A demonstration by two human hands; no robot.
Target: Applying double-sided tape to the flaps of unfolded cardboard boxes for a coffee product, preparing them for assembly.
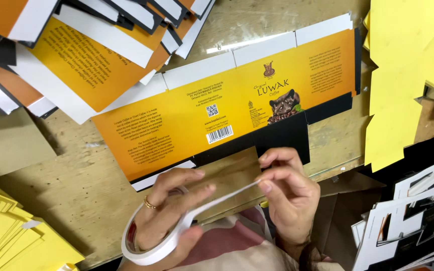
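Observation:
My left hand [169,213] holds a white roll of tape [149,251], fingers through and around the ring, with a gold ring on one finger. My right hand [287,193] pinches the free end of the tape strip [227,196], which stretches taut between both hands. Just beyond my hands a flat, unfolded orange-yellow carton blank [217,108] with black flaps and white tabs lies printed side up on the wooden table [76,185].
A heap of similar orange carton blanks [86,55] overlaps at the upper left. Plain yellow card sheets lie at the upper right [398,75] and in a stack at the lower left [11,236]. Black-and-white die-cut scraps [413,216] pile at the lower right.

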